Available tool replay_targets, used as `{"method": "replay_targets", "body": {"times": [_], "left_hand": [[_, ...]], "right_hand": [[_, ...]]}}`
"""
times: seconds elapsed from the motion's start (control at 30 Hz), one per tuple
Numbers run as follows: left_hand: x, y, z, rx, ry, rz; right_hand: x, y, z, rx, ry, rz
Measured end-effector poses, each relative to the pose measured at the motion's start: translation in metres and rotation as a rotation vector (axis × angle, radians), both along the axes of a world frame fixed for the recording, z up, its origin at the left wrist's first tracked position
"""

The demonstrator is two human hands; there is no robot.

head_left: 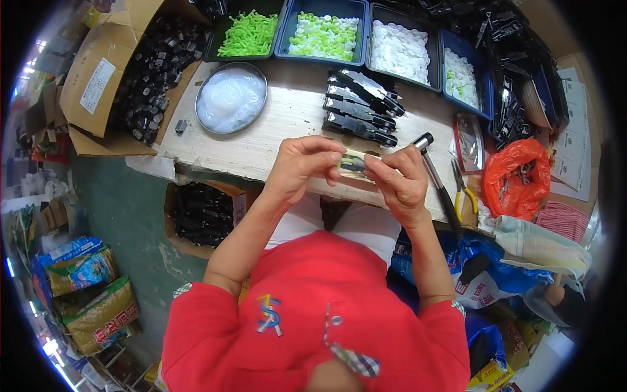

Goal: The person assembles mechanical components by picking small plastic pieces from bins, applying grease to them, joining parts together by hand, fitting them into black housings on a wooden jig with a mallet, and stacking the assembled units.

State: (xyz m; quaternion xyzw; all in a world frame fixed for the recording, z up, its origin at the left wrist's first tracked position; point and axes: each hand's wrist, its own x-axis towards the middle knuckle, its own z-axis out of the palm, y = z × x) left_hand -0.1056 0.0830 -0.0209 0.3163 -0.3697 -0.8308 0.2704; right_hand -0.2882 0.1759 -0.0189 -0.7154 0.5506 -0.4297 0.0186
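Note:
My left hand [299,164] and my right hand [403,181] meet over the front edge of the white worktable [255,155]. Between their fingertips is a small pale-green and black part [353,161], pinched at both ends; its exact kind is too small to tell. Just beyond it on the tabletop lies a row of several black plastic housings [359,108]. A hammer [439,176] rests close to the right hand, its metal head on the table and its dark handle pointing toward me. Farther right are pliers [464,189] with yellow handles.
At the back stand bins of green pieces [248,34], mixed caps [324,34] and white caps [400,53]. A round dish [232,98] of whitish, gel-like material sits left, beside a carton [88,88] of black parts. A red plastic bag [517,178] is right.

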Motion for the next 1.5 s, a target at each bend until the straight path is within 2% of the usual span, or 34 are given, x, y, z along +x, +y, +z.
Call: {"method": "replay_targets", "body": {"times": [0.07,0.13,0.17,0.23,0.37,0.43,0.47,0.53,0.63,0.67,0.7,0.73,0.77,0.8,0.83,0.87,0.9,0.97,1.07,1.33,1.5], "left_hand": [[0.0,-0.002,0.002,0.056,-0.008,-0.004],[0.001,-0.003,0.002,0.071,-0.004,-0.01],[0.001,-0.003,0.002,0.088,0.003,-0.015],[0.001,-0.001,0.003,0.051,-0.013,0.008],[0.0,0.001,0.001,0.004,-0.011,0.018],[-0.001,-0.002,0.001,0.064,-0.003,-0.018],[-0.001,-0.003,0.001,0.124,0.005,-0.054],[-0.002,-0.003,-0.001,0.151,0.001,-0.057],[-0.003,-0.002,-0.001,0.167,-0.022,-0.073],[-0.003,-0.001,0.0,0.154,-0.04,-0.089],[-0.003,0.001,0.001,0.156,-0.041,-0.089],[-0.003,0.004,0.003,-0.058,-0.131,-0.046],[-0.002,0.006,0.004,-0.272,-0.22,-0.004],[-0.002,0.006,0.003,-0.27,-0.22,-0.006],[0.0,0.005,0.0,-0.73,-0.332,0.051],[0.001,0.005,-0.003,-1.191,-0.439,0.112],[0.001,0.006,-0.006,-1.189,-0.441,0.111],[-0.004,0.009,-0.012,-1.368,-0.586,0.084],[-0.011,0.011,-0.024,-1.39,-0.644,0.084],[-0.014,0.009,-0.032,-1.301,-0.645,0.073],[-0.014,0.009,-0.032,-1.275,-0.637,0.051]], "right_hand": [[0.001,0.0,-0.001,-0.018,0.005,0.01],[0.001,0.0,-0.003,0.109,-0.164,0.049],[0.002,0.001,-0.002,0.109,-0.166,0.049],[0.003,0.004,0.0,0.4,-0.492,0.09],[0.0,0.006,0.001,0.433,-0.575,0.09],[-0.002,0.004,0.001,0.103,-0.052,0.078],[-0.002,0.005,0.002,0.104,-0.053,0.078],[0.0,0.004,0.003,0.001,0.112,0.104],[-0.002,0.005,0.004,0.033,0.137,0.085],[-0.002,0.006,0.004,0.034,0.135,0.085],[-0.003,0.006,0.003,0.076,0.013,0.053],[-0.003,0.007,0.003,0.119,-0.109,0.019],[-0.004,0.01,0.004,0.121,-0.111,0.017],[-0.007,0.015,0.007,0.271,-0.318,-0.033],[-0.01,0.018,0.009,0.42,-0.524,-0.082],[-0.014,0.019,0.007,0.423,-0.526,-0.082],[-0.017,0.02,0.005,0.462,-0.515,-0.101],[-0.018,0.02,0.004,0.501,-0.503,-0.121],[-0.017,0.02,0.002,0.512,-0.474,-0.117],[-0.016,0.012,-0.008,0.314,-0.205,-0.041],[-0.014,0.009,-0.007,0.307,-0.155,-0.026]]}}
